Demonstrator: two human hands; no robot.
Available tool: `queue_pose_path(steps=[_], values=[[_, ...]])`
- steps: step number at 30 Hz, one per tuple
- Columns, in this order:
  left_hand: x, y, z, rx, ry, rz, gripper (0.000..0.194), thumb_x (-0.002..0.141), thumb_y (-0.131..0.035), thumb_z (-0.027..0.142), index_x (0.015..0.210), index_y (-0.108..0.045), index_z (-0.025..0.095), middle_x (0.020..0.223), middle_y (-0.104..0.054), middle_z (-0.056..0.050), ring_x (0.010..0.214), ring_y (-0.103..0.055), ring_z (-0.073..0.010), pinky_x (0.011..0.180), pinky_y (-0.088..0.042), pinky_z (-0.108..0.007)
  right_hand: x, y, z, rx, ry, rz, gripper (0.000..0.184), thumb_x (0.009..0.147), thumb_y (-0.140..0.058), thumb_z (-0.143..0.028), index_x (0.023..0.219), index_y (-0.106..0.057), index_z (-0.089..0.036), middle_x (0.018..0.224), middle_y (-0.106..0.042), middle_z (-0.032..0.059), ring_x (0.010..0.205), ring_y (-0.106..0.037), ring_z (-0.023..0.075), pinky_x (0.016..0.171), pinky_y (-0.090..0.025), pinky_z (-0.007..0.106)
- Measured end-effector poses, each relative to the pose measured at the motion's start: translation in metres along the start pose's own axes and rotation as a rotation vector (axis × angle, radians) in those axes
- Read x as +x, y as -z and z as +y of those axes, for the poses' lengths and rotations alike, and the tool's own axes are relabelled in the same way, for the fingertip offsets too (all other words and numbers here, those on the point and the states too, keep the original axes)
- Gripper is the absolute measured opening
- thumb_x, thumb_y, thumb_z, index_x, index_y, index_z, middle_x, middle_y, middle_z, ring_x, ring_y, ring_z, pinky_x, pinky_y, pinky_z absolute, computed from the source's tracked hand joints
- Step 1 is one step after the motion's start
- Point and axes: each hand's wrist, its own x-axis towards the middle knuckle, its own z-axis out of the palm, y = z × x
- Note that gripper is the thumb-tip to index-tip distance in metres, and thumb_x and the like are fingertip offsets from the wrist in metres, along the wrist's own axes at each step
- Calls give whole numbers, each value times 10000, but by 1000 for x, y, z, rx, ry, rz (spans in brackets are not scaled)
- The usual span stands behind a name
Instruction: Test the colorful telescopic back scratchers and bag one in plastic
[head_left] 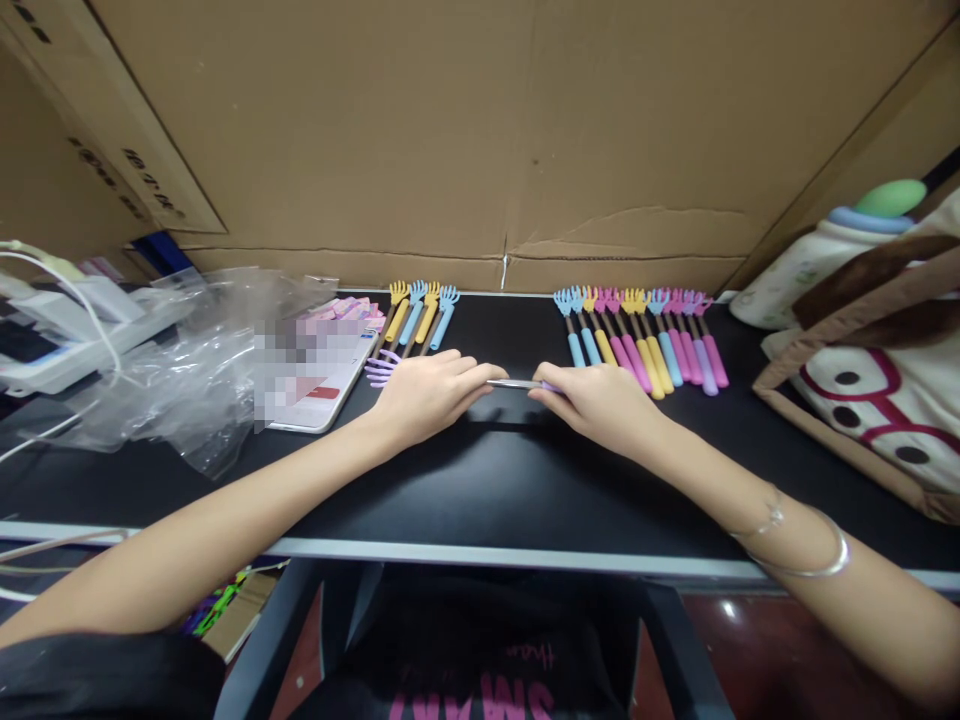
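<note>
A purple scratcher (514, 383) is held level over the middle of the black table (465, 490), its metal rod showing between the two hands. The left hand (427, 392) is closed around the claw end, fingers together, with the purple claw (382, 370) sticking out past its far side. The right hand (600, 400) grips the other end, thumb and fingers pinched on the purple handle, of which only a little shows. Just beyond the left hand lie four scratchers (411, 322), yellow and blue by turns, claws toward the cardboard (450, 130) behind. Beyond the right hand a longer row (650, 365) in blue, yellow, pink and purple lies side by side, claws also toward the cardboard. Left of the left hand is a phone (341, 385), partly blurred out, then a crumpled clear bag (202, 360) and white chargers (97, 310) with cables. At the right edge a bottle (795, 265) with a green top leans behind a cloth bag (885, 390) printed with a cartoon face. Bracelets (829, 570) circle the right forearm.
</note>
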Motion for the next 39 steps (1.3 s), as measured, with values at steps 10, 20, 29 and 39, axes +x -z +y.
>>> queue_pose_path(steps=[10,20,29,39], values=[[0,4,1,-285,170,-330,314,992,-366,410,1133,-618,288,962,-717,16,828,-669,-162,611,-381,-213,-2,-2,-3,-135,41,-9,308,961,-396,-439,880,-590,-214,706,-683,8,596,-608,154,468,-148,258],[1,2,1,-409,168,-344,320,992,-352,408,1146,-605,290,899,-706,25,795,-661,-158,627,-376,-213,-3,1,-3,-140,89,87,286,953,-421,-410,854,-587,-200,740,-687,6,628,-620,144,469,-159,269],[4,16,-6,-128,-23,-355,322,986,-363,337,1270,-509,291,1042,-703,1,899,-676,-158,659,-423,-209,-4,12,6,-90,127,75,237,945,-427,-383,887,-581,-212,688,-673,-1,578,-602,147,484,-200,258],[6,20,-28,43,-46,-398,354,991,-329,454,1131,-593,265,756,-688,-4,688,-661,-178,563,-341,-242,-4,22,28,-115,171,106,288,954,-387,-400,888,-595,-213,566,-596,-7,523,-561,139,486,-223,234]])
